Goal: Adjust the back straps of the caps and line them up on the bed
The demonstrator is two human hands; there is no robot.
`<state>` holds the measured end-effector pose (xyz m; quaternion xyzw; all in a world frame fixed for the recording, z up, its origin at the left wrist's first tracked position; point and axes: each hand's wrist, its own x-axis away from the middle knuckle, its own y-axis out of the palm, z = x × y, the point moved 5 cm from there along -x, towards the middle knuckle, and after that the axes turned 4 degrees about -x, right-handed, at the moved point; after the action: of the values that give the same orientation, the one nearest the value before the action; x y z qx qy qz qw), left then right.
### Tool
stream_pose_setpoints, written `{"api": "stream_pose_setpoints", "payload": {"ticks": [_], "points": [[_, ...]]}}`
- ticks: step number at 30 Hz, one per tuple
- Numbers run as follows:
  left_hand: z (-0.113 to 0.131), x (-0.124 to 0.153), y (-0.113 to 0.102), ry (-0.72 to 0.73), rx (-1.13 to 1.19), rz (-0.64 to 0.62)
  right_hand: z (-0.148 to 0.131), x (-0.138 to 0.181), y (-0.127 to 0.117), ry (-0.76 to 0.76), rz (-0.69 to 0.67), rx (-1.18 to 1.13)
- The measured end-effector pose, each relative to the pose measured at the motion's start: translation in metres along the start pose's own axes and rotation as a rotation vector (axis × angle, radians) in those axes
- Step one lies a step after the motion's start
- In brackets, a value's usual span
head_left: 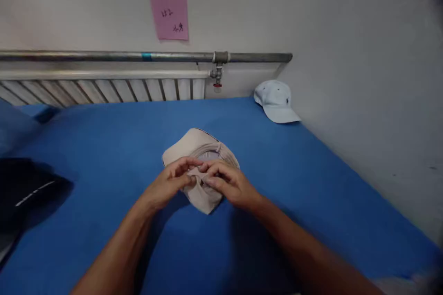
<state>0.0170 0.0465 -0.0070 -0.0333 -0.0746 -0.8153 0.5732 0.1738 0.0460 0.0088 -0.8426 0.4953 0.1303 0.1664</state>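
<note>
A beige cap (195, 147) lies upside down in the middle of the blue sheet (114, 147), its brim pointing away from me. My left hand (171, 184) and my right hand (230, 184) meet over its near edge. Both sets of fingers pinch the back strap of the cap between them. The fingertips hide the strap's fastening.
A light blue cap (277, 100) sits at the far right corner by the wall. A black item (24, 189) lies at the left edge. A radiator (104, 87) and a metal pipe (145, 56) run along the back wall under a pink note (169, 14).
</note>
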Motion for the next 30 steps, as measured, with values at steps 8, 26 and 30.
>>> {"api": "stream_pose_setpoints", "payload": {"ticks": [8, 26, 30], "points": [[-0.0047, -0.0010, 0.0079, -0.037, 0.094, 0.063, -0.0015, -0.0014, -0.0040, -0.034, 0.026, 0.121], [-0.0059, -0.0040, 0.0079, -0.059, 0.071, 0.118, -0.0037, -0.0017, 0.0023, -0.125, 0.058, 0.384], [-0.0012, -0.0005, 0.0123, -0.056, 0.042, 0.108, -0.0036, -0.0003, 0.0041, -0.121, 0.050, 0.385]]}}
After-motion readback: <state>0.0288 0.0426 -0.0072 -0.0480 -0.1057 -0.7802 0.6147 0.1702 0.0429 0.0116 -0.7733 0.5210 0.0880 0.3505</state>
